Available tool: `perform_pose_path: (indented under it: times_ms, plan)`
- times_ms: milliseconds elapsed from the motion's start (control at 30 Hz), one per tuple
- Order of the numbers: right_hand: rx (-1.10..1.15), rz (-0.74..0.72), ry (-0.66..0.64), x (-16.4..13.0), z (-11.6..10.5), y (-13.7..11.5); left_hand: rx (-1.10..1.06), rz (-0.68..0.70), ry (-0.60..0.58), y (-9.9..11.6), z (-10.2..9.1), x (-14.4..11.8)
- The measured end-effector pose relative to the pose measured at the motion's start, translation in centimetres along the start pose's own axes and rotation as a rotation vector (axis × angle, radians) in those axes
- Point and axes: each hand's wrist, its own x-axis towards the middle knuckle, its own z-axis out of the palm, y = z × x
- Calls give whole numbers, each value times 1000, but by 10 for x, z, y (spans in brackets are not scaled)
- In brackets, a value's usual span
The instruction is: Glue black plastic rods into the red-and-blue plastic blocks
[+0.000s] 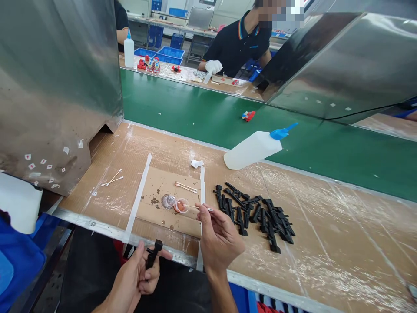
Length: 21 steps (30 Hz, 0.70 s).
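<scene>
My left hand [138,271] is closed on a small black plastic part [153,253], held just past the table's front edge. Between the thumb and fingers of my right hand [219,237] is a cotton swab [193,206]. Its far end reaches into a small round cup [181,206] with orange-red liquid. Touching or close beside that cup is a second small clear cup [168,201]. Both rest on a stained cardboard sheet [153,178], where two more swabs [185,187] lie. To the right of my right hand spreads a pile of similar black parts [257,213].
A white bottle with a blue nozzle [252,150] leans at the green conveyor belt [195,106], which carries a red toy piece [248,116]. Used swabs [112,178] lie left. A metal housing [61,87] bounds the left side. Across the belt sits a person with a white glove [213,66].
</scene>
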Motion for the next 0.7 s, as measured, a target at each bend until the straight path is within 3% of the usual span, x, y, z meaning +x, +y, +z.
perform_pose_path:
  times_ms: [233, 367, 500, 700]
  plan:
    - [-217, -292, -160, 13, 1, -6, -97, 1, -42, 0, 1, 8]
    - [-247, -364, -208, 15, 4, -13, -193, -52, -126, 2, 2, 17]
    - [-241, -303, -159, 10, 3, -7, -290, -64, -185, -3, 1, 23]
    - [-78, 2, -52, 3, 2, 6, -341, -4, -121, -15, -1, 23]
